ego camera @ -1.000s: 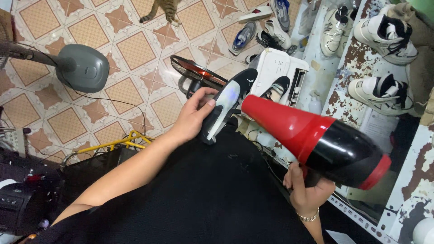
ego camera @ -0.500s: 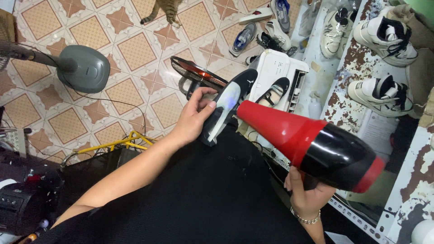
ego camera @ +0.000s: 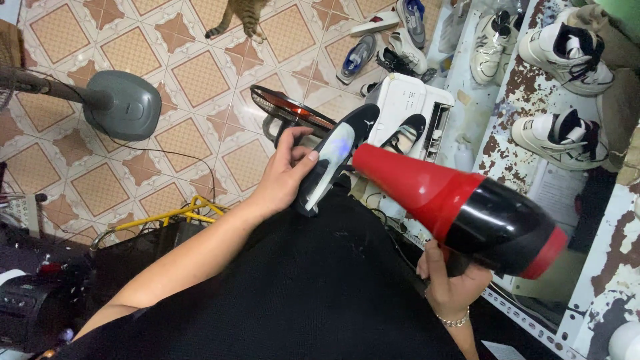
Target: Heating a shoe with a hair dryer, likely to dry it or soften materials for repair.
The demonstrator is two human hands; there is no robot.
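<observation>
Tiled floor, tan diamonds on cream, filled the upper left of the view; a white, rust-flaked shelf unit ran down the right side.

Black garment: covered the person's lap, spread across the lower middle of the view.

Hair dryer: red nozzle, glossy black body, red rear cap. Gripped by its handle in the right hand, fingers wrapped closed round it; a thin bracelet sat at the wrist. Nozzle pointed up and left, its mouth just beside the shoe.

Shoe: black with a pale blue-white side panel, held over the top edge of the black garment, toe up and to the right. Left hand closed on its lower half, thumb on top, fingers underneath.

Fan base: grey, domed, on the floor at the left edge, with its pole running off to the left.

White box-shaped appliance: on the floor beyond the shoe, with a black-and-white sneaker resting against it.

White sneakers: two on the shelf unit at upper right.

Small round fan: dark grille with a red rim, on the floor behind the left hand.

Cat: tabby, at the top edge, only partly in view.

Yellow wire frame: on the floor at lower left.
</observation>
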